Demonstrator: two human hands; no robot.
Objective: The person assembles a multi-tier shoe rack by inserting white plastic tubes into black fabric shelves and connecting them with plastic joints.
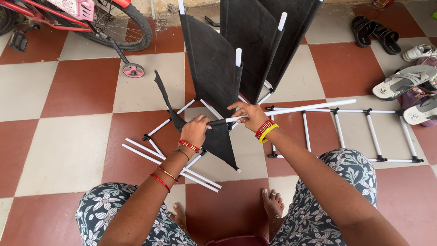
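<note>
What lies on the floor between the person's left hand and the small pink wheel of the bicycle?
In the head view, between left hand and pink wheel: a black fabric strip, a white tube and bare floor tiles.

No packages, labels, signs or screens.

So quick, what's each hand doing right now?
Left hand: closed, gripping the edge of the black fabric panel.
Right hand: closed on the long white tube, feeding it into the fabric.

A home's tiled entry floor
Red-and-cream checkered tiles (68,91), a child's bicycle (91,18) at eleven o'clock, sandals (400,82) at two o'clock.
</note>
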